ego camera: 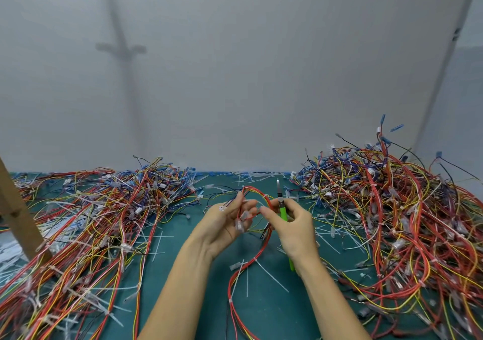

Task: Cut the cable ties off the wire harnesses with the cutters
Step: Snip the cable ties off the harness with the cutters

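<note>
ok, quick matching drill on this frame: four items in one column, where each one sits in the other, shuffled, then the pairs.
Items:
1. cutters
2. wire harness
3. wooden post
4. cut cable ties

Places:
A. far left edge of the view
B. loose on the green mat
C. gripped in the right hand, tip pointing away
D. held up between the left hand and the right hand's fingers

Pairs: 1-C, 2-D, 3-A, 4-B
</note>
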